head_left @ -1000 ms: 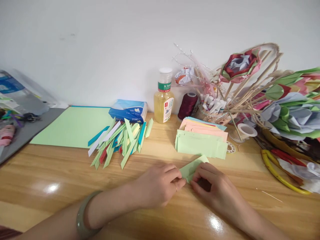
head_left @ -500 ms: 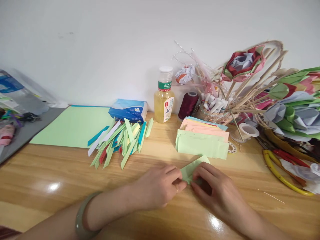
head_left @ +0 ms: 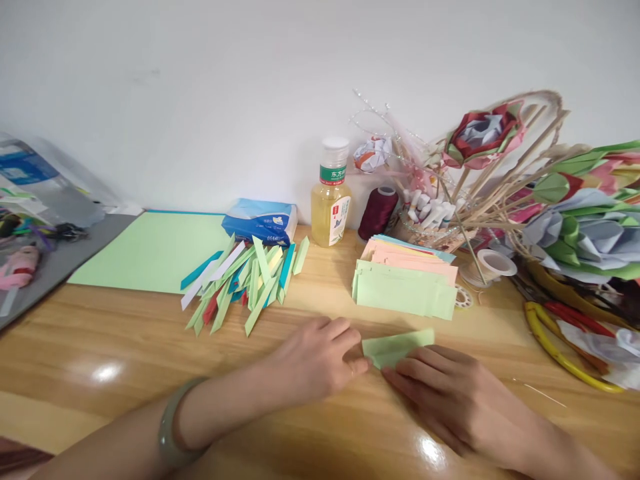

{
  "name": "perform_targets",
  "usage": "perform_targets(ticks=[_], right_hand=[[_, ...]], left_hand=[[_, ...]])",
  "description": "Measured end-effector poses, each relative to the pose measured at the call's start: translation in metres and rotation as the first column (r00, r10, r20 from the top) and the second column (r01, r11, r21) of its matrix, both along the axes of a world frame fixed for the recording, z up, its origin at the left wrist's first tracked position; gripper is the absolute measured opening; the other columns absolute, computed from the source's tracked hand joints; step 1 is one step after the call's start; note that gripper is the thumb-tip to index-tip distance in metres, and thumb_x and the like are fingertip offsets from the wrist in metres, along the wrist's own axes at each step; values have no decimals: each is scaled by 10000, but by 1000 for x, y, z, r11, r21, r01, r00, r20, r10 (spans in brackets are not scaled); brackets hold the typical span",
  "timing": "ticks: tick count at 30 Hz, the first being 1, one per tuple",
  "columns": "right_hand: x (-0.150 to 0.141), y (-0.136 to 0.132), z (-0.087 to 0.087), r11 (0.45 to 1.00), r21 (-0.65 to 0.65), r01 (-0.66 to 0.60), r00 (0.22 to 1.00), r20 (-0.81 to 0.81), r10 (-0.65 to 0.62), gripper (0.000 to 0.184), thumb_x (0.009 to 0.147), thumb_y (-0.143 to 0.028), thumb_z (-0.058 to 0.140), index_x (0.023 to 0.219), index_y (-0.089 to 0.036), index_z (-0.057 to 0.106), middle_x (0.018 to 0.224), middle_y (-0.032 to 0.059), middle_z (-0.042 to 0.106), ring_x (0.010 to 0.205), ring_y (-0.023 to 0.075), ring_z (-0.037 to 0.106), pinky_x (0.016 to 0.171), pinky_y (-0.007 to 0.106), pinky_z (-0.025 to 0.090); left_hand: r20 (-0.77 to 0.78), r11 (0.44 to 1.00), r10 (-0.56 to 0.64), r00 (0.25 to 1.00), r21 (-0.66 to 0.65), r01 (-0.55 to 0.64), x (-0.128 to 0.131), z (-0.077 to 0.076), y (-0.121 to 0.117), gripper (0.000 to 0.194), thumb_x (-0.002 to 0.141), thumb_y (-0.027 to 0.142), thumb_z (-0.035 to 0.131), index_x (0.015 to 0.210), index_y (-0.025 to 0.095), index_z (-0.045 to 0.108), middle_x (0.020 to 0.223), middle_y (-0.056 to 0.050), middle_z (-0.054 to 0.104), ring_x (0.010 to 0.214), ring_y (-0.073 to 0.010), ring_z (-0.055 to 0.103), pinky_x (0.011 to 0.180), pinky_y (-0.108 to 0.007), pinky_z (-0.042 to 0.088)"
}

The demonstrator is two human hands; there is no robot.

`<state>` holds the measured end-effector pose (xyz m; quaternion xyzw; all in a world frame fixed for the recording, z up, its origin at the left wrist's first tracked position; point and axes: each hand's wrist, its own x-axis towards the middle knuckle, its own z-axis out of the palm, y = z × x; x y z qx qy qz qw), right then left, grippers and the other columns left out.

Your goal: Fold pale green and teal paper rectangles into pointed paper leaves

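Observation:
A small light green paper piece [head_left: 395,345] with a folded edge lies between my hands near the front of the wooden table. My left hand [head_left: 327,357] pinches its lower left corner, thumb and fingers together. Along the lower edge, the curled fingers of my right hand [head_left: 450,390] press on the paper and cover part of it. Just behind stands a stack of paper rectangles [head_left: 405,287], green in front with pink, yellow and blue ones behind. To the left lies a pile of folded paper strips [head_left: 250,283], mostly green, some blue, white and red.
Behind the strips are a green sheet [head_left: 155,250] and a tissue pack [head_left: 260,220]. A drink bottle [head_left: 331,200] and a dark red thread spool [head_left: 379,212] stand by the wall. Paper flowers [head_left: 483,133] and yellow-handled scissors [head_left: 555,350] are at right.
The green paper has turned so its right end points lower and its upper edge lies flatter. My right hand has rotated over it, moving slightly right. My left hand stays at the left corner.

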<state>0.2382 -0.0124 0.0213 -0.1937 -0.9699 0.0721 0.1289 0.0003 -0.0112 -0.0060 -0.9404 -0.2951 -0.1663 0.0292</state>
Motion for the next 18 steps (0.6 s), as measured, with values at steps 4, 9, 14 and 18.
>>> perform_targets(ticks=[4,9,14,18], right_hand=[[-11,-7,2,991,-112,67,998,4,-67,269,881,-135,399,1006,-153,637,781,71,611,725,186,547,632,313,445],[-21,-12,4,978,-128,163,986,-19,-167,226,903,-185,442,1002,-178,644,862,78,624,796,190,564,702,319,461],[-12,-8,-3,943,-215,255,954,-100,-281,230,931,-243,427,1026,-207,633,871,64,630,765,175,597,659,295,486],[-6,-4,-13,811,-213,544,803,-146,-577,201,921,-304,454,955,-211,628,828,48,624,677,164,619,560,269,491]], left_hand=[[-51,997,42,998,65,-38,-1,4,3,114,894,218,566,1003,206,596,856,-35,544,828,-199,483,649,-306,407],[-52,999,-33,998,35,34,3,5,0,145,939,203,485,1019,142,589,997,-43,584,893,-182,495,720,-314,428],[-32,995,-93,995,21,94,3,8,2,203,972,179,408,1032,136,598,982,-19,631,885,-167,506,764,-316,429],[4,992,-117,993,50,117,1,10,6,259,987,154,352,1080,133,593,1021,-22,652,889,-164,511,778,-319,432]])
